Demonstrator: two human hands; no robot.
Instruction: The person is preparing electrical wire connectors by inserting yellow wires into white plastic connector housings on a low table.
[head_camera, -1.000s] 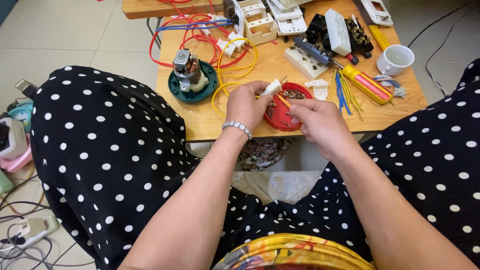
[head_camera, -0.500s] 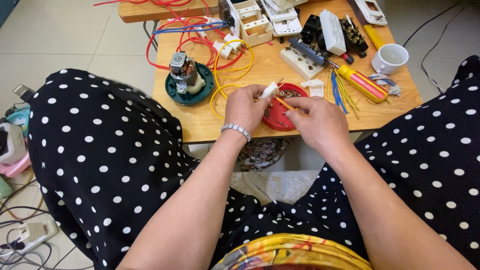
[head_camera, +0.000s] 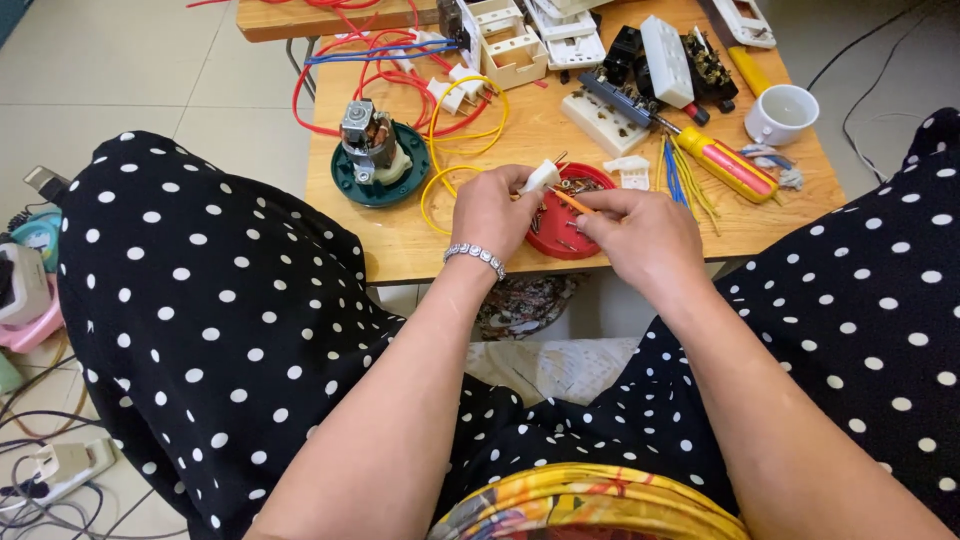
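My left hand (head_camera: 492, 212), with a sparkly bracelet on the wrist, grips a small white plastic electrical part (head_camera: 542, 178) over the low wooden table (head_camera: 420, 240). My right hand (head_camera: 640, 232) holds a thin orange screwdriver (head_camera: 570, 201) whose tip points at that white part. Both hands hover above a red round lid (head_camera: 560, 238) that holds several small screws. A yellow wire (head_camera: 440, 180) loops on the table just left of my left hand.
A small motor on a green lid (head_camera: 370, 155), red and blue wires (head_camera: 380, 60), white socket parts (head_camera: 520, 45), a large yellow-handled screwdriver (head_camera: 725, 163) and a white cup (head_camera: 782, 112) lie on the table. My knees in polka-dot fabric flank it. Cables and devices lie on the floor (head_camera: 40, 300) at left.
The hands stay together over the red lid with the white part and orange screwdriver; only the view has shifted slightly.
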